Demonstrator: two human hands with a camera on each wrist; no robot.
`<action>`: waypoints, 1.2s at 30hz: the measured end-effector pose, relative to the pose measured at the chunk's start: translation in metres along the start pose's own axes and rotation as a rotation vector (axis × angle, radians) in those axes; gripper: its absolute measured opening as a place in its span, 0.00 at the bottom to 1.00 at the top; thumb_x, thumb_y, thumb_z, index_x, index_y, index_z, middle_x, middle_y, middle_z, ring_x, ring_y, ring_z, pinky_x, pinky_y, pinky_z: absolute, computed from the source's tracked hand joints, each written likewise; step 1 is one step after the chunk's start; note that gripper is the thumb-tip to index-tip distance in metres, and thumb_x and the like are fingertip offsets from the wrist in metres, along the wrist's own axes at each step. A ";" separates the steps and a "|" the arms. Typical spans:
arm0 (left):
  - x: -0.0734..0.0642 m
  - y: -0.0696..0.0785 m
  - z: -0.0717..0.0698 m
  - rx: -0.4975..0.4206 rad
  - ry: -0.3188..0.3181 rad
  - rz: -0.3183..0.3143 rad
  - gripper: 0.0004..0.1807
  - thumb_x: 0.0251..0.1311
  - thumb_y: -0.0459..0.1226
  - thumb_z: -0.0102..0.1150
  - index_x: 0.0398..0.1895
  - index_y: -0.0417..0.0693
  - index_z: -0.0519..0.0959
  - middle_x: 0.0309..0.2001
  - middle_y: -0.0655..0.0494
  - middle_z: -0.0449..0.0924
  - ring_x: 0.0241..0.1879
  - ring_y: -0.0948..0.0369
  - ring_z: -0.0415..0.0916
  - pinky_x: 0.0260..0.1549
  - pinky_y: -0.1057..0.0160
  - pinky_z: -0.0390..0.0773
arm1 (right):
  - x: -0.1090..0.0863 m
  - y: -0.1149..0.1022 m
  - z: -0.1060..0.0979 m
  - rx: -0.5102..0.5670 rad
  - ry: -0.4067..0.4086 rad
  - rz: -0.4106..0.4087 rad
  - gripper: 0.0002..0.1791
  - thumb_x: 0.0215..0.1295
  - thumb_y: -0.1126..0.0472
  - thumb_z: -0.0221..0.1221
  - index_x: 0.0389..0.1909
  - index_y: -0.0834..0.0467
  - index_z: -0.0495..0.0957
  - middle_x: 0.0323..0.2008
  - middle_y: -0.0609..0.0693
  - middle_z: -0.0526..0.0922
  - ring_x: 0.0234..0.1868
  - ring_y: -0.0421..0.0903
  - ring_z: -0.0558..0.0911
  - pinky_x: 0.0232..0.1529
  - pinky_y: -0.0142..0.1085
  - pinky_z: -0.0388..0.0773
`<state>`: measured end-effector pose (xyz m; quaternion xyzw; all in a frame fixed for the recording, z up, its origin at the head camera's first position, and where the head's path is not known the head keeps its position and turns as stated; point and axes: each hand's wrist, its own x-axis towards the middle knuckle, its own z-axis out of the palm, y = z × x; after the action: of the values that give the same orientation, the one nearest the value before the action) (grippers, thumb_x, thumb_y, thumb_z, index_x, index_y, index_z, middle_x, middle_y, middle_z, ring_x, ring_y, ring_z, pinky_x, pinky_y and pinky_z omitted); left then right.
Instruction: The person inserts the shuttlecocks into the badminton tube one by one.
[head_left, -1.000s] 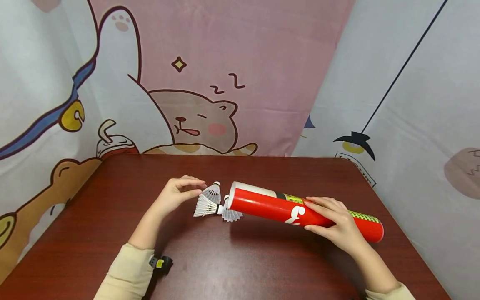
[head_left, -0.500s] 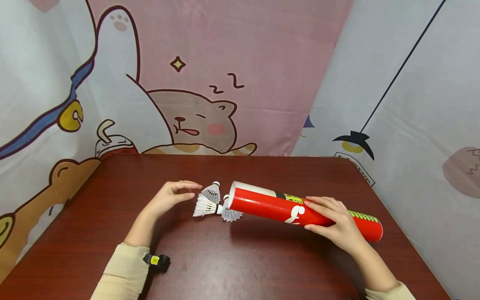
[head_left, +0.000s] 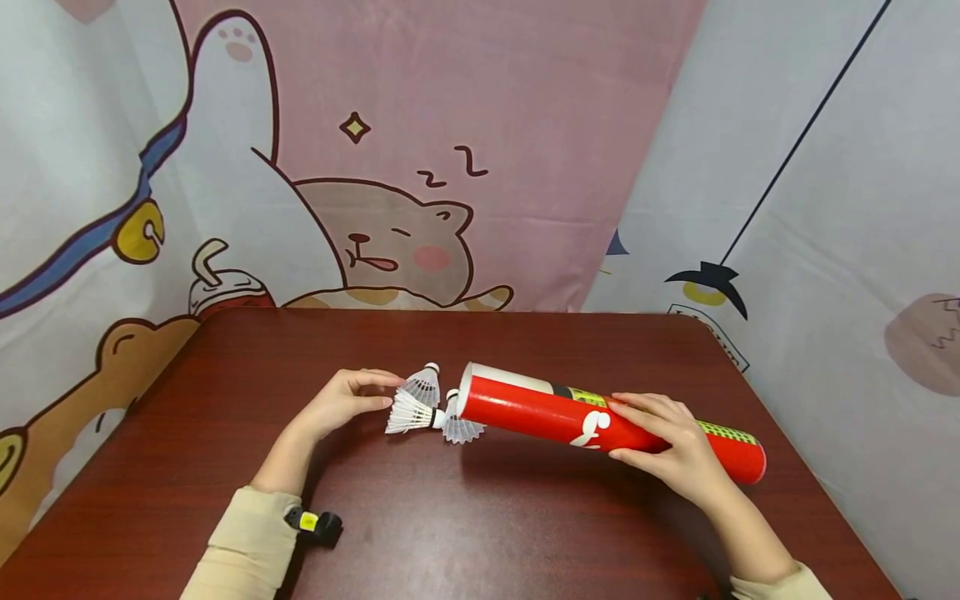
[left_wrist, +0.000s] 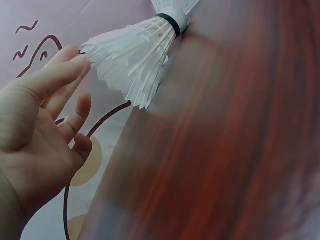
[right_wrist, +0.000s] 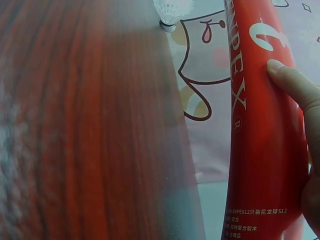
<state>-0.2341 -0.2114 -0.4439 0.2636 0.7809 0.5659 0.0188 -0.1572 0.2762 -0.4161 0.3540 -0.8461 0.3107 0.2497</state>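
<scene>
My left hand [head_left: 341, 404] is at the left of three white shuttlecocks, its thumb and fingers spread apart. In the left wrist view its fingertips reach the skirt edge of the nearest shuttlecock [left_wrist: 132, 55], whose base has a dark green band. That shuttlecock [head_left: 408, 412] lies with its base toward the tube. Behind it is a second shuttlecock [head_left: 424, 385], base pointing away. A third shuttlecock [head_left: 462, 429] is partly hidden by the tube. My right hand [head_left: 671, 442] grips the red shuttlecock tube [head_left: 525, 408] around its middle, its open white-lined end facing left, tilted up.
The dark red-brown table [head_left: 480, 533] lies beneath everything. A cartoon-printed curtain [head_left: 525, 125] hangs behind and at both sides. A black strap device [head_left: 318, 525] sits on the left wrist.
My left hand first drew back left from the shuttlecocks, then moved slightly right to them again. The right hand and the tube have stayed in place.
</scene>
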 end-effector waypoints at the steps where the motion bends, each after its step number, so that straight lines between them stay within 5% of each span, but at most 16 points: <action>1: 0.000 -0.001 0.001 0.000 -0.003 0.001 0.16 0.54 0.26 0.65 0.48 0.34 0.82 0.48 0.43 0.81 0.45 0.51 0.75 0.42 0.64 0.74 | 0.000 0.000 0.000 -0.001 -0.005 0.008 0.39 0.35 0.61 0.78 0.56 0.54 0.80 0.55 0.50 0.78 0.55 0.44 0.71 0.53 0.35 0.57; 24: 0.000 -0.002 0.007 0.004 -0.032 -0.016 0.11 0.53 0.26 0.66 0.40 0.29 0.83 0.42 0.43 0.81 0.45 0.57 0.74 0.40 0.61 0.75 | -0.001 0.001 0.000 -0.006 -0.022 0.024 0.39 0.34 0.61 0.78 0.56 0.53 0.79 0.56 0.49 0.78 0.55 0.44 0.71 0.53 0.35 0.58; 32: -0.003 0.026 0.010 0.025 -0.013 0.018 0.05 0.52 0.21 0.64 0.33 0.25 0.82 0.36 0.37 0.81 0.40 0.58 0.75 0.37 0.60 0.75 | 0.000 0.001 0.000 -0.012 -0.016 0.014 0.39 0.35 0.60 0.78 0.57 0.52 0.79 0.56 0.48 0.78 0.54 0.44 0.71 0.52 0.35 0.58; 36: -0.001 0.020 0.010 0.040 0.012 0.051 0.04 0.51 0.21 0.64 0.31 0.27 0.83 0.34 0.38 0.81 0.38 0.59 0.75 0.36 0.62 0.75 | 0.000 0.002 0.001 -0.012 0.003 -0.019 0.40 0.33 0.61 0.78 0.56 0.54 0.80 0.55 0.50 0.78 0.54 0.44 0.72 0.52 0.34 0.58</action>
<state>-0.2218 -0.1987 -0.4300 0.2802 0.7852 0.5522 -0.0057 -0.1588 0.2771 -0.4178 0.3600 -0.8442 0.3037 0.2558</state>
